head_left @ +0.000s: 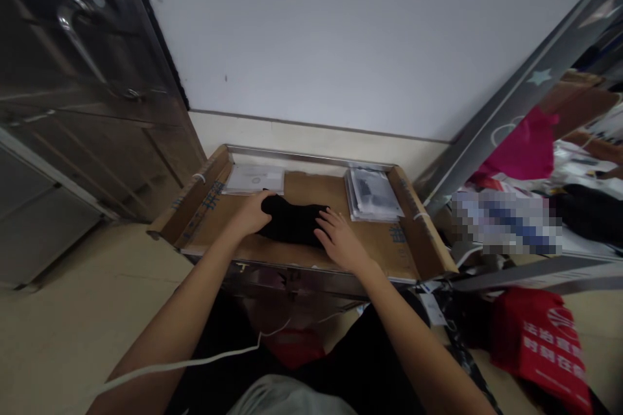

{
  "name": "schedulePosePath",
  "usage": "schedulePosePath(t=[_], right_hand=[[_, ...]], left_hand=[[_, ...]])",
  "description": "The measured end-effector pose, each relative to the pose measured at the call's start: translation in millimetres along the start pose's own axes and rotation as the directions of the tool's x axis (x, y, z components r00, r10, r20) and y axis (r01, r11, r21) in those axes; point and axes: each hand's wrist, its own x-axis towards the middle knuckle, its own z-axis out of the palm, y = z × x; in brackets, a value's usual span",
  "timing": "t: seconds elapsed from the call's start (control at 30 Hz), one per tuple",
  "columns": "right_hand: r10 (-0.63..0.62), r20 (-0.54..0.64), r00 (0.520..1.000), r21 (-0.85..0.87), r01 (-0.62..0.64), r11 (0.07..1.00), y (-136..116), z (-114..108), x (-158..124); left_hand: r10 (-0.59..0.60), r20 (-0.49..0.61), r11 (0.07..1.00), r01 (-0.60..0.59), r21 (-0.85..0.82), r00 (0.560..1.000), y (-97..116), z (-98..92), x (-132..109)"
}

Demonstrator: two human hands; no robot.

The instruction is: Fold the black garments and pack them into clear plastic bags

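A black piece of cloth, sock-like in outline, lies flat on the cardboard-lined tray in front of me. My left hand is at its left end, with the thumb on the cloth and the fingers curled around the edge. On the right end rests my right hand, its fingers spread and lying on the fabric. Beyond my left hand is a flat stack of clear-wrapped white packets. Another stack of clear packets, with something dark inside, lies beyond my right hand.
Cardboard side walls edge the tray. A white wall rises behind it, and a metal door stands at left. To the right are a cluttered shelf and a red bag. A white cable crosses my left forearm.
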Motion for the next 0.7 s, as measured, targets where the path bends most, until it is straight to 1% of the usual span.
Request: schedulePosePath(t=[0.03,0.1,0.17,0.23,0.3,0.33,0.4,0.47,0.53,0.6,0.63,0.67,0.7], right_hand=[[0.003,-0.018,1.000,0.062,-0.002,0.998,4.2,0.4,-2.8],[0.034,-0.089,0.995,0.205,-0.016,0.979,11.0,3.2,-7.8],[0.136,-0.182,0.974,0.347,-0.066,0.936,17.4,7.9,-10.2],[0.284,-0.215,0.934,0.502,-0.144,0.853,23.9,13.5,-9.9],[0.396,-0.167,0.903,0.665,-0.194,0.721,29.3,18.3,-8.0],[0.428,-0.131,0.894,0.730,-0.206,0.652,31.3,20.0,-7.1],[0.454,-0.069,0.888,0.811,-0.215,0.544,33.1,21.5,-5.8],[0.466,-0.027,0.884,0.850,-0.225,0.476,32.7,20.4,-5.5],[0.472,-0.003,0.881,0.877,-0.225,0.425,31.6,18.1,-5.8],[0.475,0.007,0.880,0.898,-0.214,0.385,30.8,15.9,-6.3],[0.475,0.012,0.880,0.905,-0.212,0.369,30.8,15.2,-6.5],[0.478,0.018,0.878,0.910,-0.212,0.356,31.0,14.8,-6.6],[0.482,0.023,0.876,0.913,-0.214,0.346,31.3,14.7,-6.6]], left_hand=[[0.010,-0.004,0.999,-0.010,0.036,1.000,0.6,-3.1,3.4],[0.035,-0.009,0.994,-0.034,0.105,0.999,4.1,-7.1,9.8],[0.049,-0.011,0.982,-0.046,0.182,0.999,12.8,-7.9,14.7],[0.042,-0.014,0.962,-0.036,0.269,0.999,28.1,-5.6,17.3],[0.026,-0.012,0.942,-0.021,0.335,1.000,48.8,-0.1,18.0],[0.025,-0.004,0.937,-0.022,0.349,1.000,60.0,4.0,17.8],[0.036,0.022,0.937,-0.042,0.348,0.999,81.5,14.8,17.4],[0.045,0.072,0.942,-0.067,0.330,0.996,98.8,28.3,17.5],[0.057,0.177,0.956,-0.105,0.273,0.983,109.3,42.0,18.3],[0.098,0.296,0.975,-0.151,0.162,0.950,111.8,52.8,19.9],[0.120,0.317,0.981,-0.161,0.105,0.941,109.8,56.3,20.9],[0.127,0.292,0.986,-0.153,0.069,0.948,105.6,58.3,21.8],[0.106,0.223,0.990,-0.123,0.065,0.969,99.4,58.8,22.6]])
